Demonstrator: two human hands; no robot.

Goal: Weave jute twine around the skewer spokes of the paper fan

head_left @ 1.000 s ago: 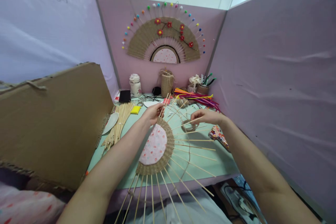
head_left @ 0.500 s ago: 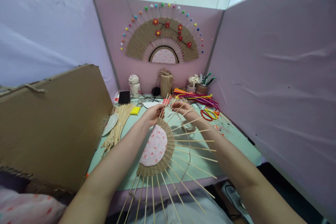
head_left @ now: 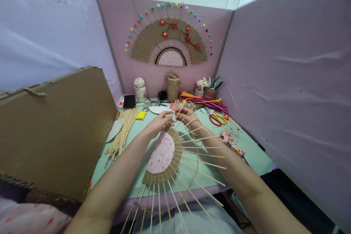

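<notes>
A half-round woven fan (head_left: pixel 178 150) lies tilted in front of me, with a pink dotted fabric centre (head_left: pixel 162 153). Thin wooden sticks (head_left: pixel 203 149) radiate from its woven rim. My left hand (head_left: pixel 160 122) grips the fan's end sticks at its upper corner, fingers closed. Close beside it, my right hand (head_left: pixel 187 115) has its fingers pinched together at the neighbouring sticks. A strand of twine (head_left: pixel 197 161) runs from the right hand down across the sticks in a loose curve. The fingertips partly cover the twine there.
A bundle of sticks (head_left: pixel 124 131) lies left beside a cardboard panel (head_left: pixel 55 131). Scissors (head_left: pixel 218 119) and coloured pipe cleaners (head_left: pixel 203 101) are at the right. A twine roll (head_left: pixel 173 88) and a white jar (head_left: pixel 140 90) stand behind. A finished fan (head_left: pixel 148 40) hangs on the back wall.
My right hand has moved left and slightly down, closing the gap to my left hand. A small patterned item on the right of the table shows more now.
</notes>
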